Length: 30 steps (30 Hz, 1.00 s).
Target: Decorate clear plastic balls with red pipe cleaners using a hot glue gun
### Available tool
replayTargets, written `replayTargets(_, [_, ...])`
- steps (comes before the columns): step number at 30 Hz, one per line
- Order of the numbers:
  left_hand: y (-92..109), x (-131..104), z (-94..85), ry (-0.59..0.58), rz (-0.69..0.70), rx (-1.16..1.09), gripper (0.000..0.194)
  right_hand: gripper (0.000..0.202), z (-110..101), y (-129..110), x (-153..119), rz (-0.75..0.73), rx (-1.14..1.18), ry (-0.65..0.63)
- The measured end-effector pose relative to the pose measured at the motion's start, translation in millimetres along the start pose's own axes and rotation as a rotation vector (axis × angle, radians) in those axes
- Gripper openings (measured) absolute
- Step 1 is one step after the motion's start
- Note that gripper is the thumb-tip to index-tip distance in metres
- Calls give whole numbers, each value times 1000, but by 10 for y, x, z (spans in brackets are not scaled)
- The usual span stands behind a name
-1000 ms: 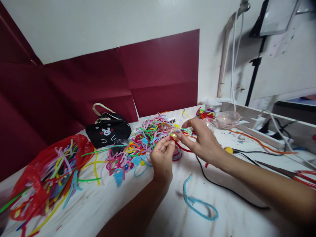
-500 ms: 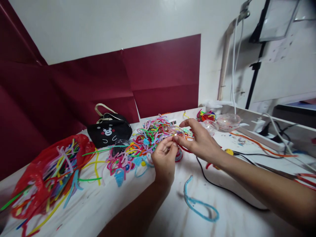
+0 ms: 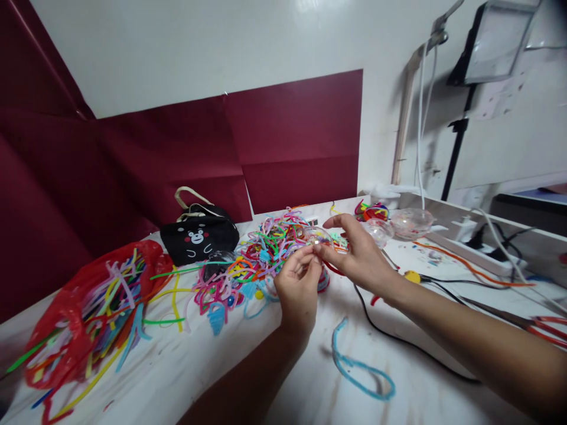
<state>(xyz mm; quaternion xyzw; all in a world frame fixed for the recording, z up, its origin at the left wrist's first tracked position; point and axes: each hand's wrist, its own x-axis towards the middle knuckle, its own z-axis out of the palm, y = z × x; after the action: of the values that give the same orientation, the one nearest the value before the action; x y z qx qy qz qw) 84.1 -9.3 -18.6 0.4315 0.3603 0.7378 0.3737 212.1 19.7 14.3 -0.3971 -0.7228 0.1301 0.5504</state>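
Note:
My left hand [image 3: 299, 283] is closed in a pinch, its fingertips meeting around something too small to make out. My right hand [image 3: 357, 254] touches the same spot with its thumb and fingertips, the index finger arched above. A clear plastic dome [image 3: 319, 236] shows just behind the fingertips. A red pipe cleaner [image 3: 333, 269] runs below my right thumb. Behind the hands lies a tangled pile of coloured pipe cleaners [image 3: 270, 239]. Nearer me, a blue pipe cleaner [image 3: 363, 370] bent into a loop rests on the white table [image 3: 305, 383].
At left a red plastic bag [image 3: 57, 313] holds many pipe cleaners, beside a black bag [image 3: 206, 239] with a bear face. Clear bowls [image 3: 411, 223], a power strip [image 3: 491, 257], black cables and red-handled scissors [image 3: 549, 327] are at right.
The whole view has shifted slightly, with the scene lower and a little to the right. Both hands keep nearly the same pose, fingertips still together.

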Motion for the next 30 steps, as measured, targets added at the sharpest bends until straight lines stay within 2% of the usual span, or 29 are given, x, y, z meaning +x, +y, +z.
replayTargets(8, [47,-5,-6,1,26,0,20,34,0,-40,72,110,91,-58])
replayTargets(18, [216,62,-26,-14,25,-22,25,39,51,-72,284,142,328,-102])
replayTargets(30, [349,145,-46,44,65,-1,25,45,133,-128,428,179,402,-132])
